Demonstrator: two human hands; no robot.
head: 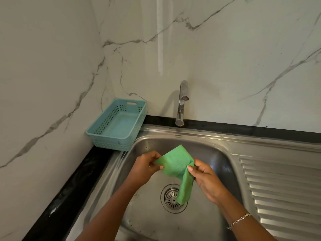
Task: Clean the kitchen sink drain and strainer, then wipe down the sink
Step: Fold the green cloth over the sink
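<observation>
From the head camera, a green cloth [175,165] is held up in the air over the basin of the steel sink [205,141], stretched between both hands. The left hand [145,166] pinches the cloth's left edge between thumb and curled fingers; the right hand [205,178] pinches its right side, where the fabric bunches and a strip hangs down, its end in front of the drain strainer [171,199] set in the basin floor. A bracelet [240,220] circles the right wrist. A blue perforated basket [118,126] stands on the black counter [69,185] in the corner, left of the tap [182,103].
</observation>
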